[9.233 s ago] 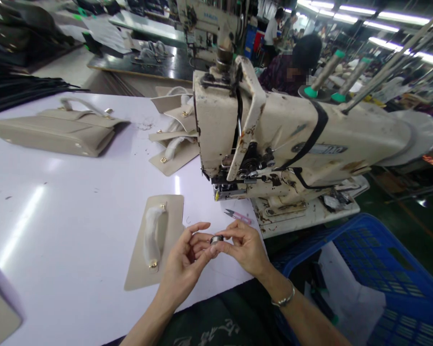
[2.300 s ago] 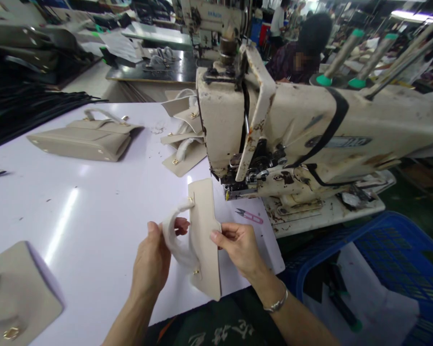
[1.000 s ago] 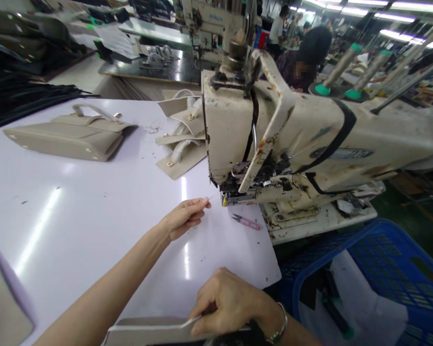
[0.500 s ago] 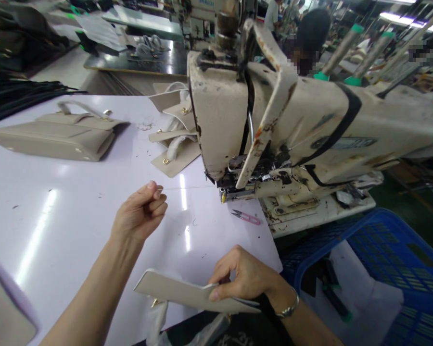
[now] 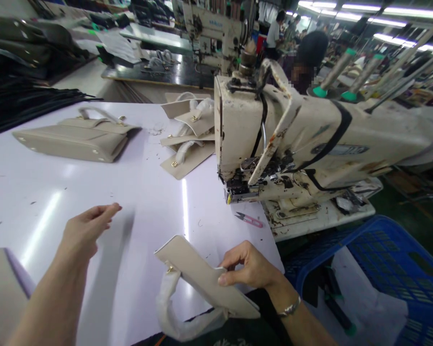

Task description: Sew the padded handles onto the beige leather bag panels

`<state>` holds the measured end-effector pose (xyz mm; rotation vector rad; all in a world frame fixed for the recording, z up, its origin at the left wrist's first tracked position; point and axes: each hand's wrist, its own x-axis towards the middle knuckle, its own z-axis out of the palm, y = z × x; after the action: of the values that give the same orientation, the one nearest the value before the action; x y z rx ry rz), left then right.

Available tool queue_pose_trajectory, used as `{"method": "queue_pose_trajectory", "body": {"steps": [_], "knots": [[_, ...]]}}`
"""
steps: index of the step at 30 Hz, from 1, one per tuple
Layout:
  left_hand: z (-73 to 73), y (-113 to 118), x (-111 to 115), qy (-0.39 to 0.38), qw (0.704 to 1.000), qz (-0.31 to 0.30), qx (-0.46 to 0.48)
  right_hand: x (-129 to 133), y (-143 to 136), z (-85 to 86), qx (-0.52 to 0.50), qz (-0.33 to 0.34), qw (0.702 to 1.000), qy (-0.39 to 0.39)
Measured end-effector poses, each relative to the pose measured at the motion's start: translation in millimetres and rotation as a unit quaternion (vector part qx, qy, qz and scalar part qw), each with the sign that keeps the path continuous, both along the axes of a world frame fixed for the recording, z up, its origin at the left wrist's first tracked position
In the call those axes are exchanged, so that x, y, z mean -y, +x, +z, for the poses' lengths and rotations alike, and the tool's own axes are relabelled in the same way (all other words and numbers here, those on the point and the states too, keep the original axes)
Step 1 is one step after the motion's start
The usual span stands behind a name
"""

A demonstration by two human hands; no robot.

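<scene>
My right hand [image 5: 247,264] pinches the edge of a beige leather piece [image 5: 198,274] near the table's front edge. A wrapped handle [image 5: 168,302] hangs from that piece by gold rings. My left hand [image 5: 88,228] is above the white table at the left, fingers pressed together; whether a thread is between them is too small to tell. The sewing machine [image 5: 238,129] stands beyond my right hand, and pink-handled thread snips [image 5: 250,220] lie beside its base.
A beige handbag [image 5: 82,139] lies at the back left. Beige pieces with wrapped handles [image 5: 187,161] are piled left of the machine. A blue basket [image 5: 375,226] stands at the right. Beige material [image 5: 2,293] lies at the lower left. A person [image 5: 310,53] is beyond the machine.
My left hand has moved left and down, away from the machine; the thread seen running to it no longer shows. The beige piece is tilted more, its left end raised. The view has shifted.
</scene>
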<state>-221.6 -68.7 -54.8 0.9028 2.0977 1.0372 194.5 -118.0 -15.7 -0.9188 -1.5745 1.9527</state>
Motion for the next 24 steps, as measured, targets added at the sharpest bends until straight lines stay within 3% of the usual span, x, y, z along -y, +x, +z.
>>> {"method": "queue_pose_trajectory", "body": {"steps": [1,3,5,7,9,11,15,20,22,24], "knots": [[-0.7,2.6,-0.7,-0.029,0.994,-0.018,-0.1,-0.3,-0.2,-0.7,-0.001,0.007,1.0,-0.003],[5.3,22.7,-7.8,-0.001,0.986,-0.082,-0.143,0.1,-2.5,-3.0,0.001,0.031,0.999,-0.006],[18.6,59.3,-22.7,0.088,0.977,-0.191,-0.019,1.7,-6.6,-5.7,0.006,0.06,0.998,-0.004],[33.9,102.9,-43.4,0.154,0.94,-0.296,0.065,4.0,-10.4,-7.8,0.015,0.079,0.997,-0.001],[47.1,143.1,-65.7,0.18,0.897,-0.395,0.083,6.2,-11.7,-8.5,0.025,0.086,0.996,-0.001],[56.3,173.5,-83.7,0.199,0.864,-0.461,0.043,7.7,-9.7,-8.0,0.037,0.081,0.996,0.003],[62.9,203.0,-96.3,0.291,0.807,-0.483,-0.178,8.1,-1.5,-7.0,0.055,0.058,0.997,0.004],[57.3,207.9,-90.6,0.326,0.743,-0.485,-0.327,6.0,-2.0,-10.1,0.052,0.053,0.997,-0.007],[55.2,207.6,-89.2,0.316,0.731,-0.486,-0.36,4.8,-5.6,-10.8,0.052,0.057,0.997,-0.006],[54.4,206.1,-88.6,0.303,0.742,-0.485,-0.35,3.4,-8.2,-10.6,0.055,0.061,0.997,-0.005]]}}
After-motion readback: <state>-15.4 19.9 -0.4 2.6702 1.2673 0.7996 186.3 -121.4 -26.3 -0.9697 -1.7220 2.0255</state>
